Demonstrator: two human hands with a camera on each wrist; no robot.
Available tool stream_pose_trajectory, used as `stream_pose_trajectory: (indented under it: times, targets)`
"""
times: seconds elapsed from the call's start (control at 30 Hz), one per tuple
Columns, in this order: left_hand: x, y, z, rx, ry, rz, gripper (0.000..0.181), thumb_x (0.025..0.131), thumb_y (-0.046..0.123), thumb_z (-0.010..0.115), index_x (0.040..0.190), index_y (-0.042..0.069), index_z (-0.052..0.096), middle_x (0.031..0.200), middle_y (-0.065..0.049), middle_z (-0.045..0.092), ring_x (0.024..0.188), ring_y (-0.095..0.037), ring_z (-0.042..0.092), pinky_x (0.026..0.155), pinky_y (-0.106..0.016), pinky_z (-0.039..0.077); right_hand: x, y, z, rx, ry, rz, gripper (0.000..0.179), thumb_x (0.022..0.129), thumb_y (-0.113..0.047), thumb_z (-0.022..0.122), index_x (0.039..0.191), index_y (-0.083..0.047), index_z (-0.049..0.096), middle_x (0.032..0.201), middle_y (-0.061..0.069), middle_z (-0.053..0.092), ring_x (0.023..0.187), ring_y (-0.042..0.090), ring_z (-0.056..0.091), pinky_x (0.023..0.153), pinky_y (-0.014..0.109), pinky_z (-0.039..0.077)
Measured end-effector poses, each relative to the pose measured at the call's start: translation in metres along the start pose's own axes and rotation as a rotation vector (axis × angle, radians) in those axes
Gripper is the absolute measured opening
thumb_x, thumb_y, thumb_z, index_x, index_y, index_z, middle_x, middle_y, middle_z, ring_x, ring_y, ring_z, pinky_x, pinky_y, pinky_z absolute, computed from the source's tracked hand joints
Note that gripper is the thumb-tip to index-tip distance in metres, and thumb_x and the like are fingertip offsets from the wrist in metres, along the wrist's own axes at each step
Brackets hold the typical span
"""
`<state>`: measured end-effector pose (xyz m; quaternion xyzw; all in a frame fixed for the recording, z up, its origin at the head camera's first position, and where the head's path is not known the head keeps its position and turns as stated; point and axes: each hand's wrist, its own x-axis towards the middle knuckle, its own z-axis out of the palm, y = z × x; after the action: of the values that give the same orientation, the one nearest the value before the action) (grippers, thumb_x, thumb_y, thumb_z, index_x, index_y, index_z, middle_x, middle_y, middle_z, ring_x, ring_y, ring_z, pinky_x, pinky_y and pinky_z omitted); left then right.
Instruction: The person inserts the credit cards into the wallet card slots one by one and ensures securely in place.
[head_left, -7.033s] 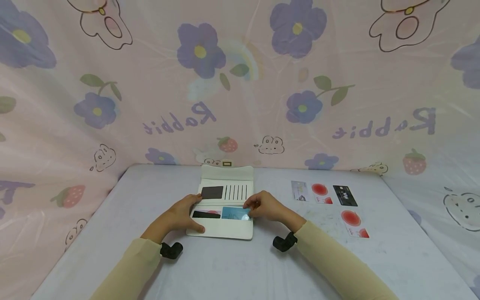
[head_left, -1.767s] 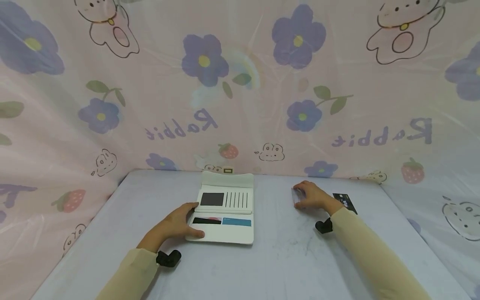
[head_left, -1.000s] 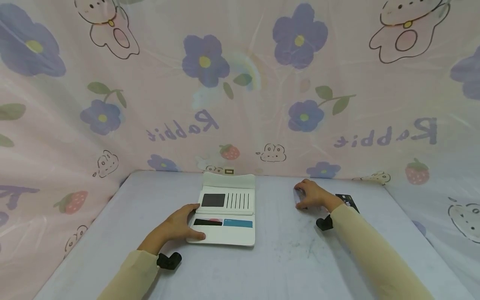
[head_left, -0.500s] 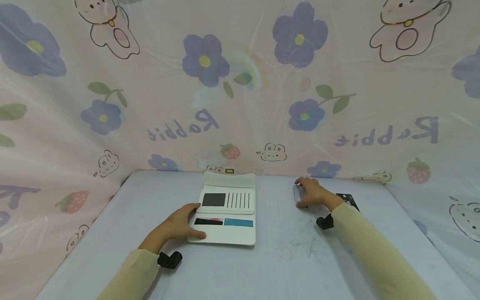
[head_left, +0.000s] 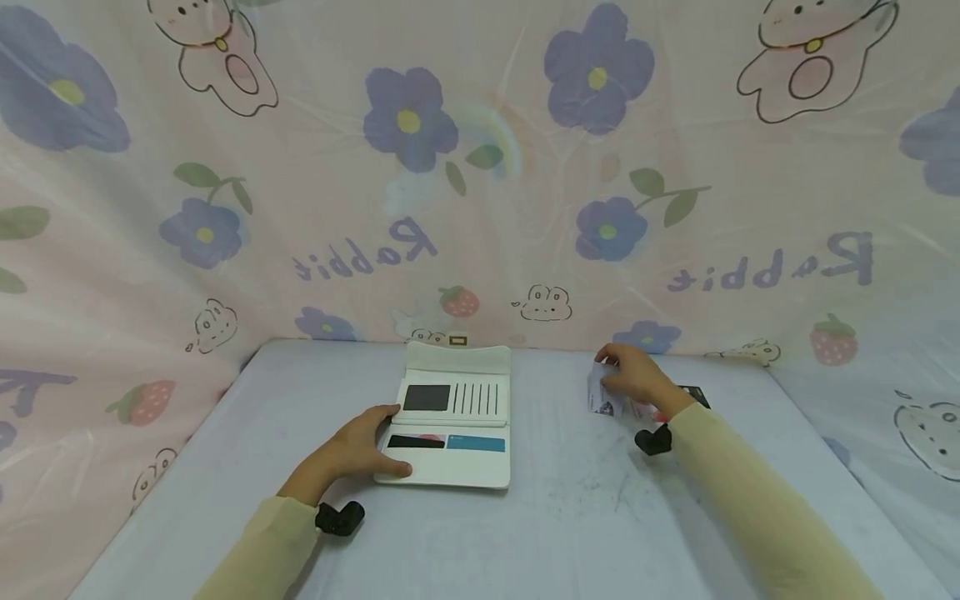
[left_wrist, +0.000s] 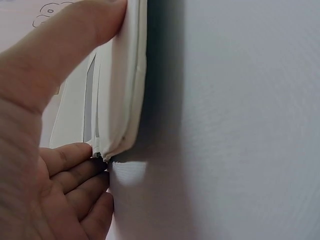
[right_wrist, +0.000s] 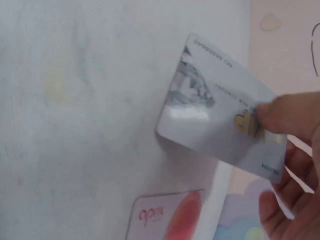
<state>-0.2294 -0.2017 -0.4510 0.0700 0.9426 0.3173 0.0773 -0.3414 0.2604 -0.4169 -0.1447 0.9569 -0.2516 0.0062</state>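
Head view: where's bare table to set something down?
Free: table between the white wallet and right hand, and left of the left hand. Crowded: around the right hand, with silver VIP card, red-and-white card, black card.

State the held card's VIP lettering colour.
The VIP lettering is gold, seen best in the right wrist view.
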Motion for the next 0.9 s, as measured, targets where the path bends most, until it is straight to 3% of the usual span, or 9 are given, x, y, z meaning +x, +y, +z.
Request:
stream_pose_trajectory:
  times: [0.5, 0.9]
  targets:
    - [0.000, 0.001, 0.000, 0.023, 0.010, -0.017, 0.112, 0.054, 0.051, 0.090, 0.144, 0.006, 0.040, 0.148, -0.017, 0.042, 0.139, -0.038, 0.037, 0.110, -0.057, 0.034, -0.011, -0.020, -0.010, 0.057, 0.063, -0.056, 0.009, 0.087, -0.009, 0.062, 0.095, -0.007, 0.066, 0.087, 0.008, 0.064, 0.078, 0.019, 0.056, 0.065, 0.028, 0.048]
    - [-0.002, 0.003, -0.003, 0.036, 0.009, -0.009, 0.111, 0.054, 0.052, 0.090, 0.142, 0.006, 0.041, 0.147, -0.016, 0.044, 0.138, -0.037, 0.039, 0.111, -0.055, 0.035, -0.019, -0.051, -0.010, 0.083, 0.077, -0.119, 0.011, 0.084, -0.006, 0.062, 0.095, -0.009, 0.064, 0.079, 0.005, 0.061, 0.067, 0.016, 0.050, 0.054, 0.027, 0.045]
